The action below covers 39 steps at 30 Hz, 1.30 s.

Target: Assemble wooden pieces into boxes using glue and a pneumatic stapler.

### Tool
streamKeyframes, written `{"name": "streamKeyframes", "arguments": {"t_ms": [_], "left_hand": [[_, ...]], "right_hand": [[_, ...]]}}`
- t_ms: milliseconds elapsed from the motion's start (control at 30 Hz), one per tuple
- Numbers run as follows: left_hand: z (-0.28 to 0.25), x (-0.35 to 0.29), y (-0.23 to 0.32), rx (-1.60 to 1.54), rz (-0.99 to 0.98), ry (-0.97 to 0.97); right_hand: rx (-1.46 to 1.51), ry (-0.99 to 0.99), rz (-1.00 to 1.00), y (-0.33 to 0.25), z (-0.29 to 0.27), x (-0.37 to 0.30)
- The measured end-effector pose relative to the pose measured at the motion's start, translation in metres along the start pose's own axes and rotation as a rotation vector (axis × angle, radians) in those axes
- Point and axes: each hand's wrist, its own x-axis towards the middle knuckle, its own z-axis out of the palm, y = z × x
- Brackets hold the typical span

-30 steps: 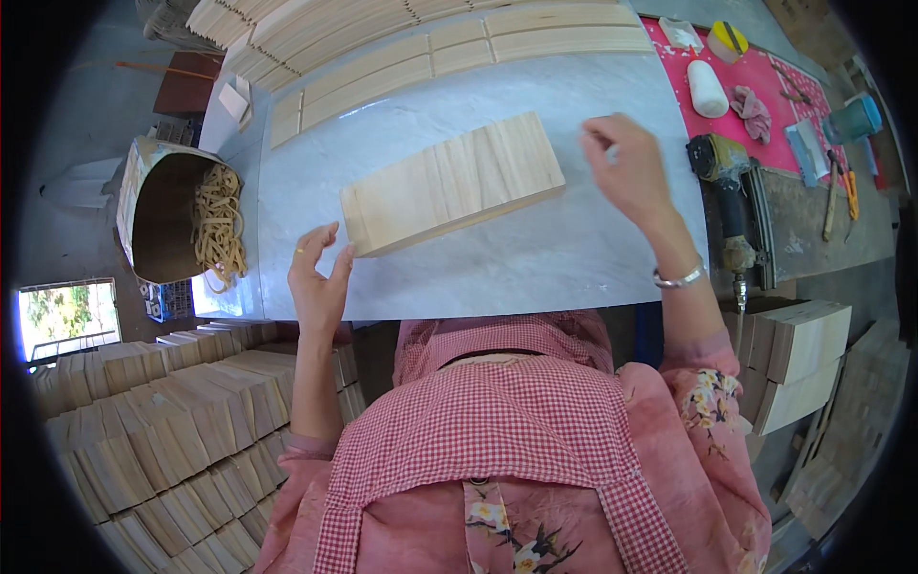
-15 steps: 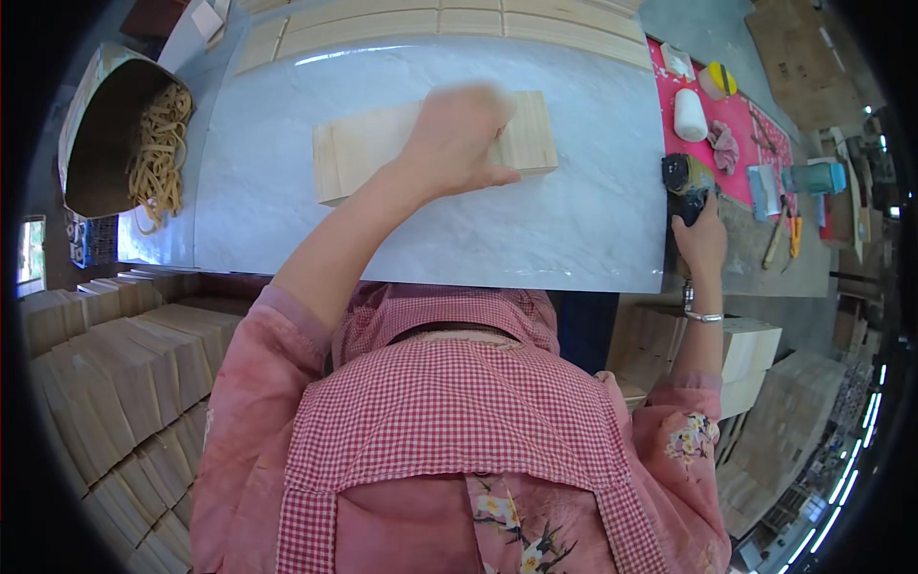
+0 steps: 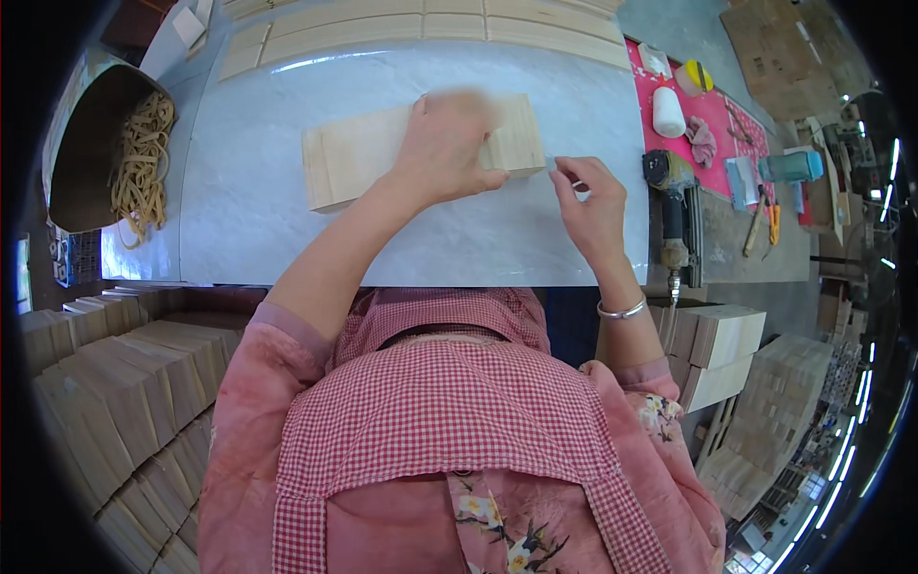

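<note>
Left hand (image 3: 445,145) grips a wooden block (image 3: 354,155) that looks whole, right hand (image 3: 595,206) curls nearby, maybe empty, I can't tell, and flat boards (image 3: 359,34) behind lie untouched.

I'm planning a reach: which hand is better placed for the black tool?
Probably the right hand: it is nearer the black tool, while the left hand is on the wooden block.
</note>
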Motion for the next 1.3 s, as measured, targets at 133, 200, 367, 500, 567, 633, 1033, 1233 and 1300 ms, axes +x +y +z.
{"name": "streamKeyframes", "arguments": {"t_ms": [133, 200, 367, 500, 567, 633, 1033, 1233, 1300], "left_hand": [[-0.001, -0.002, 0.002, 0.008, -0.02, 0.002], [-0.001, -0.001, 0.004, 0.006, -0.035, 0.008], [-0.002, -0.002, 0.005, -0.007, -0.043, 0.011], [-0.003, -0.002, 0.004, -0.013, -0.048, -0.011], [-0.003, -0.002, 0.005, -0.016, -0.053, -0.018], [-0.005, -0.002, 0.006, -0.021, -0.059, -0.014], [-0.002, -0.004, 0.003, -0.063, -0.02, 0.034], [0.002, -0.006, -0.001, -0.03, 0.007, 0.112], [0.001, -0.005, -0.002, -0.018, 0.009, 0.085]], "right_hand": [[-0.017, -0.051, 0.021, -0.005, 0.006, 0.005], [-0.06, -0.1, 0.0, -0.005, 0.006, 0.008], [-0.137, -0.161, -0.035, -0.008, 0.001, 0.016], [-0.126, -0.222, -0.037, -0.011, -0.005, 0.025], [-0.122, -0.246, -0.039, -0.012, -0.006, 0.027], [-0.151, -0.257, -0.066, -0.012, -0.007, 0.029], [-0.071, -0.219, 0.097, 0.006, -0.022, 0.015], [-0.89, 0.174, 0.196, 0.106, -0.11, -0.032], [-0.843, 0.081, 0.26, 0.127, -0.117, -0.039]]}}
